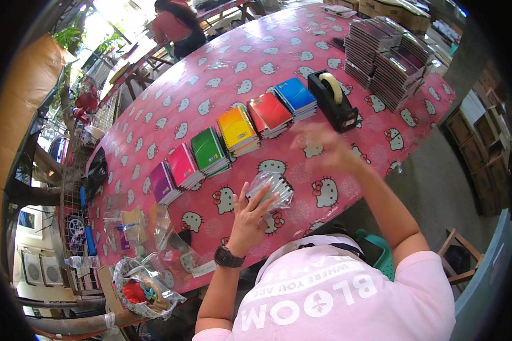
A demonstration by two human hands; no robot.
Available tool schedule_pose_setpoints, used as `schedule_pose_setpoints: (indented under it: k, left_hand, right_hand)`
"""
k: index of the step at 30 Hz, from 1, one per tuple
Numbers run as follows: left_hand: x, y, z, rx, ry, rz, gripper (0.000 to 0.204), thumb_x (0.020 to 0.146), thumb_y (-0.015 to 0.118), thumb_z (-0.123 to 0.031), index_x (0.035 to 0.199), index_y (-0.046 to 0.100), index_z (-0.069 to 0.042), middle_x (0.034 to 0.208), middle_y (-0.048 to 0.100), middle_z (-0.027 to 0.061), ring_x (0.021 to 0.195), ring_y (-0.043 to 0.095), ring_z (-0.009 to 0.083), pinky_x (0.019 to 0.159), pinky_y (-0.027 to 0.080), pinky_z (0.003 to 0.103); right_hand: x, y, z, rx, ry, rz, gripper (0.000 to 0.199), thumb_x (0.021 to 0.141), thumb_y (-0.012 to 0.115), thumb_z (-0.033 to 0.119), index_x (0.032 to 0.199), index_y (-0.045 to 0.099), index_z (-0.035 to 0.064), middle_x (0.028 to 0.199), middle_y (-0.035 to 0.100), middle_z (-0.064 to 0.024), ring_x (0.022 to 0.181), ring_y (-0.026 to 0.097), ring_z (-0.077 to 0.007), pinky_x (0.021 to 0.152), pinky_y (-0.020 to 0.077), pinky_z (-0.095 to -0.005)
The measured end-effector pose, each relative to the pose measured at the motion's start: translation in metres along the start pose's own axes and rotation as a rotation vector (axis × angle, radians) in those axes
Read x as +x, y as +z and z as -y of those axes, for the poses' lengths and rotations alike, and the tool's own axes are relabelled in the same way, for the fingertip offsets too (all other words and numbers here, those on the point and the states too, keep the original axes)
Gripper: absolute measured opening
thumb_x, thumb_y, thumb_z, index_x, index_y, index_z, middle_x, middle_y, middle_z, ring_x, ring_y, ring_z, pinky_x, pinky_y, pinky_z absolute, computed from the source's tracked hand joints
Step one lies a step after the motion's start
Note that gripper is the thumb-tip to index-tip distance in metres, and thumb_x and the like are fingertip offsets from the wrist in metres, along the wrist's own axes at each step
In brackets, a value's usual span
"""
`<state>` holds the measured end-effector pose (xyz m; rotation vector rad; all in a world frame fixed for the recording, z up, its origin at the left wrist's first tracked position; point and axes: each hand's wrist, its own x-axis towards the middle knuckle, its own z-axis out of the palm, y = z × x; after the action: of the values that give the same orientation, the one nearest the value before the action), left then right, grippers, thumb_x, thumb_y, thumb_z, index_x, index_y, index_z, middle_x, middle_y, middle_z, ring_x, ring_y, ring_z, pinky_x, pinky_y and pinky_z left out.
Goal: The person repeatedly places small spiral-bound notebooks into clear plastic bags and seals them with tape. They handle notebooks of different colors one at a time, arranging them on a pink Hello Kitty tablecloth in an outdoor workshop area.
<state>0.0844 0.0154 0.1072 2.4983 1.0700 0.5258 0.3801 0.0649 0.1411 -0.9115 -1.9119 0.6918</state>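
Note:
My left hand [251,219], with a black watch on its wrist, lies with fingers stretched out over a small spiral notebook pack [280,193] in clear plastic wrap. My right hand [327,149] is in the air to the right of that pack, its fingers smeared by motion. Just beyond it stands a black tape dispenser [337,111] with a roll of tape. Stacks of spiral notebooks run in a slanting row: purple [164,181], pink [183,163], green [208,149], yellow [237,129], red [269,112] and blue [295,95].
Tall piles of wrapped notebooks [401,68] stand at the far right of the pink patterned table [210,108]. Loose plastic bags [165,227] lie at the near left, beside a clear bag of scraps [145,287]. A person [182,28] sits beyond. Boxes [478,148] are stacked at right.

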Motion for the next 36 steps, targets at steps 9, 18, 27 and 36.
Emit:
schedule_pose_setpoints:
  k: [9, 18, 27, 36]
  left_hand:
    - [0.007, 0.002, 0.001, -0.029, 0.043, -0.014, 0.072, 0.065, 0.050, 0.008, 0.129, 0.053, -0.026, 0.145, 0.036, -0.0017, 0.135, 0.021, 0.0387, 0.105, 0.015, 0.063]
    - [0.007, 0.006, 0.001, -0.054, 0.036, -0.047, 0.072, 0.065, 0.052, 0.008, 0.128, 0.054, -0.025, 0.144, 0.037, -0.0010, 0.135, 0.023, 0.0374, 0.106, 0.014, 0.062]
    - [0.007, -0.010, -0.003, 0.009, -0.002, 0.116, 0.080, 0.061, 0.067, -0.003, 0.133, 0.048, -0.031, 0.150, 0.026, 0.0033, 0.139, 0.011, 0.0366, 0.109, 0.007, 0.060]
    - [0.004, -0.014, 0.000, -0.063, 0.042, 0.124, 0.086, 0.059, 0.077, -0.020, 0.137, 0.042, -0.028, 0.154, 0.009, 0.0088, 0.141, -0.001, 0.0367, 0.110, 0.006, 0.056]
  right_hand:
    - [-0.024, -0.088, -0.154, -0.638, 0.786, -0.638, 0.033, 0.078, 0.066, 0.036, 0.090, 0.069, 0.0052, 0.090, 0.066, -0.0128, 0.098, 0.055, -0.0304, 0.089, 0.0410, -0.0398]
    - [-0.081, -0.064, -0.139, 0.557, 1.001, -0.655, 0.010, 0.082, 0.066, 0.015, 0.084, 0.063, 0.0055, 0.070, 0.058, 0.0005, 0.053, 0.045, -0.0043, 0.046, 0.0335, -0.0196]
    - [0.042, 0.036, 0.010, 0.224, 0.582, 0.517, 0.025, 0.077, 0.070, 0.028, 0.076, 0.066, 0.0036, 0.066, 0.061, -0.0004, 0.055, 0.051, -0.0071, 0.049, 0.0388, -0.0234]
    - [0.063, 0.059, 0.058, -0.873, 0.596, 0.620, 0.055, 0.062, 0.074, 0.056, 0.082, 0.070, 0.0051, 0.084, 0.068, -0.0142, 0.088, 0.064, -0.0295, 0.076, 0.0509, -0.0376]
